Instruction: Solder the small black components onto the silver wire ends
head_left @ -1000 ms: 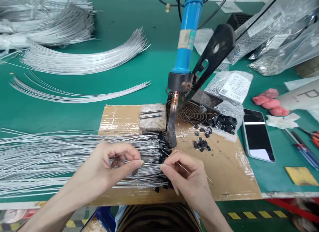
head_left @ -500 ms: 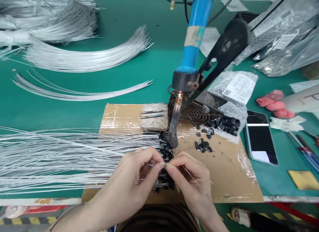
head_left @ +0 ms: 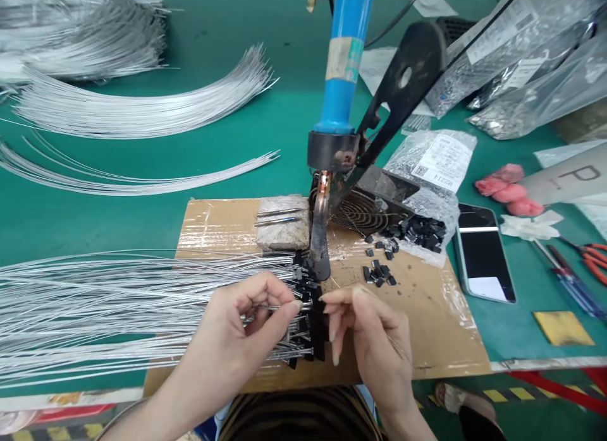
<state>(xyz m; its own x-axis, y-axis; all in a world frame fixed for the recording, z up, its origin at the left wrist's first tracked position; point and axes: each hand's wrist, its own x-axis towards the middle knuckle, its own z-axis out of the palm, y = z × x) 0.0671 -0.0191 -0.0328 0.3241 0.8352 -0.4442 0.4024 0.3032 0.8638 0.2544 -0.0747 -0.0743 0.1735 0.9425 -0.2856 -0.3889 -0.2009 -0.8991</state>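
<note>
My left hand (head_left: 246, 330) pinches a thin silver wire (head_left: 268, 307) that ends in a small black component, just below the soldering iron's tip (head_left: 320, 264). A wide fan of silver wires (head_left: 104, 308) with black components (head_left: 308, 321) at their ends lies across the cardboard sheet (head_left: 427, 327). My right hand (head_left: 374, 340) hovers beside those components with curled, parted fingers, and a thin wire runs along its palm side. The blue-handled soldering iron (head_left: 344, 55) stands in a black holder (head_left: 403, 81).
Loose black components (head_left: 379, 273) and an open bag of them (head_left: 417, 229) lie on the cardboard. A phone (head_left: 484, 254), pink blobs (head_left: 509, 188), screwdriver (head_left: 569, 283) and silver bags (head_left: 535, 68) are at right. Wire bundles (head_left: 137, 106) cover the green mat's left.
My left hand moved right along the wire to its component end. The right hand, pinched against the left a moment ago, has drawn back slightly and loosened its fingers.
</note>
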